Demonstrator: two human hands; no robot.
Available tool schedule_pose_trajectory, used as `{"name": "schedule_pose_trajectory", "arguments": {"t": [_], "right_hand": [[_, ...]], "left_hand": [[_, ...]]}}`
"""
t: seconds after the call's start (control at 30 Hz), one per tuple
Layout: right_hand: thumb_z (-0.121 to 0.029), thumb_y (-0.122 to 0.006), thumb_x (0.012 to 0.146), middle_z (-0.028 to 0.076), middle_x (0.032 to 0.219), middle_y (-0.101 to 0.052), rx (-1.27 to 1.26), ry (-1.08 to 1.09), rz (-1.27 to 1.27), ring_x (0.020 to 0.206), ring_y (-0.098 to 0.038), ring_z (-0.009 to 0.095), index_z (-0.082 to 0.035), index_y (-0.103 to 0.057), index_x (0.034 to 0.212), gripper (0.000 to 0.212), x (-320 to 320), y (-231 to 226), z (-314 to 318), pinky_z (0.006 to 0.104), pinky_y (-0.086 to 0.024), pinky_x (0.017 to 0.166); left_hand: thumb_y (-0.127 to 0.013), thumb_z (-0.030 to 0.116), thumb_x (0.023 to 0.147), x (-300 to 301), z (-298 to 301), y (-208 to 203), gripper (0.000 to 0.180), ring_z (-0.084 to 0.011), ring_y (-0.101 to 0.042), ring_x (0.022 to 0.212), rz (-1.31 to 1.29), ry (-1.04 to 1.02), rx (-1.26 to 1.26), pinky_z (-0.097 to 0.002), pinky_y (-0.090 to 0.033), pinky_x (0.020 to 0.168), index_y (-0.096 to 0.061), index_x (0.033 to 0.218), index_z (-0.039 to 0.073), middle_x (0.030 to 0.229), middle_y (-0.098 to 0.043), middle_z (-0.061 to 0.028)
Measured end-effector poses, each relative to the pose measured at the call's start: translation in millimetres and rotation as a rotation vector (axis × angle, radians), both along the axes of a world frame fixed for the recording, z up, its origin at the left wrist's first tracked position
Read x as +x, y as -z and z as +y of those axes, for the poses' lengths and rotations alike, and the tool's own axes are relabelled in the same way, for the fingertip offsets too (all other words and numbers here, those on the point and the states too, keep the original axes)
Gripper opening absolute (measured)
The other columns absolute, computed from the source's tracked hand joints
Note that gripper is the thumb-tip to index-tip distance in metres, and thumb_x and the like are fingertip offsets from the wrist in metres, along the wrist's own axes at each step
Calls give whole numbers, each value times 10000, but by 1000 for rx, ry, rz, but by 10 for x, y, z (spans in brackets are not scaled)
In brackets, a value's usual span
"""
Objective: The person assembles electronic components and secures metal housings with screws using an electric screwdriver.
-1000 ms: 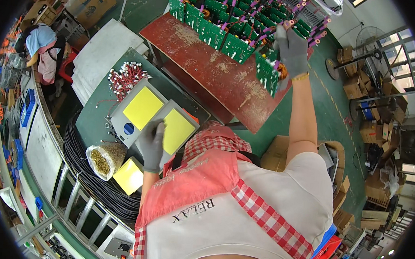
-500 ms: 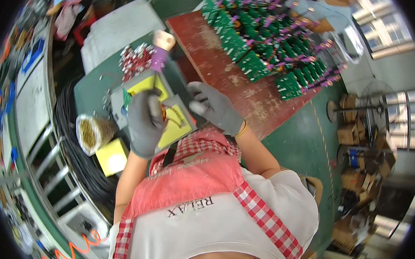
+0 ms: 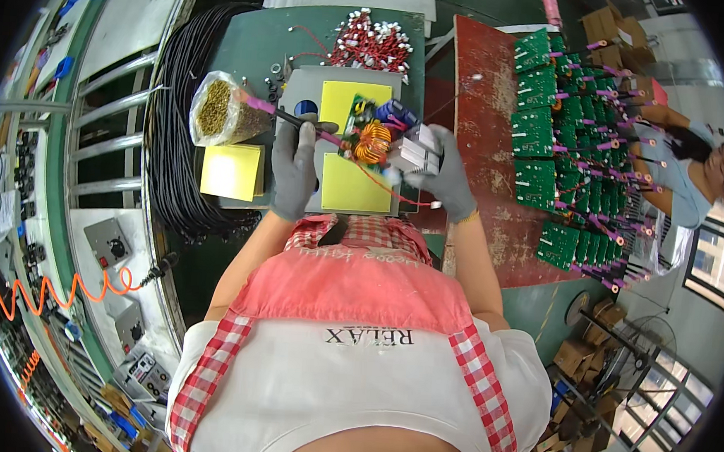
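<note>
A circuit board with an orange wire-wound coil point(image 3: 373, 142), a blue part and a silver heat sink point(image 3: 414, 152) is held up over the bench. My right hand point(image 3: 450, 180), in a grey glove, grips it at the heat-sink end. From its left side runs a black cable point(image 3: 290, 118) with purple sleeving at its ends. My gloved left hand point(image 3: 292, 174) pinches this cable between thumb and fingers. A thin red wire point(image 3: 389, 188) with a white plug trails from the board. Beneath lie yellow sheets point(image 3: 356, 194) on a grey plate point(image 3: 305, 80).
A bag of small brass-coloured parts point(image 3: 215, 111) and yellow cards point(image 3: 229, 171) are at the left. Red wires with white plugs point(image 3: 373, 44) are heaped behind. Black cable coils point(image 3: 170, 115) hang leftward. Green circuit boards point(image 3: 535, 137) stand on a red table point(image 3: 482, 167); another person is beyond it.
My view has turned right, squaring up with the bench. A circuit board with its cable now shows plainly between my hands; before, my left hand covered most of it.
</note>
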State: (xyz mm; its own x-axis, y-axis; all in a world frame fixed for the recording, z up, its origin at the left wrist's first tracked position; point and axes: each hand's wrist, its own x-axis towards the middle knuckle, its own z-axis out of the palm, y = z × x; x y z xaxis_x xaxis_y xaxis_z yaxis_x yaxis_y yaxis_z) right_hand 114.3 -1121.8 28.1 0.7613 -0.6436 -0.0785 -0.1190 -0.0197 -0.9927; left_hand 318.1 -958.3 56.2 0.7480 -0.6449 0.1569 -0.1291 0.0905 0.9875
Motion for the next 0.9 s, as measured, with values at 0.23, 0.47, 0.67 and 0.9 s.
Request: {"name": "schedule_pose_trajectory", "arguments": {"t": [0.23, 0.47, 0.67, 0.9], "right_hand": [[-96, -827, 542, 117, 1148, -531, -570, -62, 295, 1078, -544, 294, -111, -477, 1222, 765, 644, 387, -393, 353, -462, 934], [-153, -840, 541, 132, 1222, -503, -540, -163, 369, 1127, -512, 315, -112, -449, 1248, 809, 985, 777, -508, 361, -428, 977], [-126, -850, 530, 113, 1229, -492, -627, -157, 394, 1166, -490, 284, -87, -390, 1304, 901, 973, 896, -493, 356, -424, 987], [-214, -876, 520, 144, 1300, -472, -318, 62, 252, 1212, -468, 307, -61, -394, 1322, 948, 842, 1220, -506, 364, -389, 1026]], "left_hand": [[-453, 136, 960, 465, -104, 1213, 188, -182, -666, 731, 614, -130, 147, -288, -541, 653, -529, 1020, -25, 889, -643, -110], [-474, 221, 941, 882, -59, 1506, 257, -196, -650, 602, 666, -126, 409, -286, -519, 535, -559, 905, -19, 767, -660, -126], [-580, 358, 860, 985, -455, 1061, 377, -211, -649, 584, 285, 134, 968, -333, -518, 569, -637, 912, -11, 769, -672, -156], [-640, 438, 806, 967, -1087, 1035, 396, -302, -652, 875, -127, 143, 1135, -378, -483, 808, -725, 882, 59, 897, -688, -173]]}}
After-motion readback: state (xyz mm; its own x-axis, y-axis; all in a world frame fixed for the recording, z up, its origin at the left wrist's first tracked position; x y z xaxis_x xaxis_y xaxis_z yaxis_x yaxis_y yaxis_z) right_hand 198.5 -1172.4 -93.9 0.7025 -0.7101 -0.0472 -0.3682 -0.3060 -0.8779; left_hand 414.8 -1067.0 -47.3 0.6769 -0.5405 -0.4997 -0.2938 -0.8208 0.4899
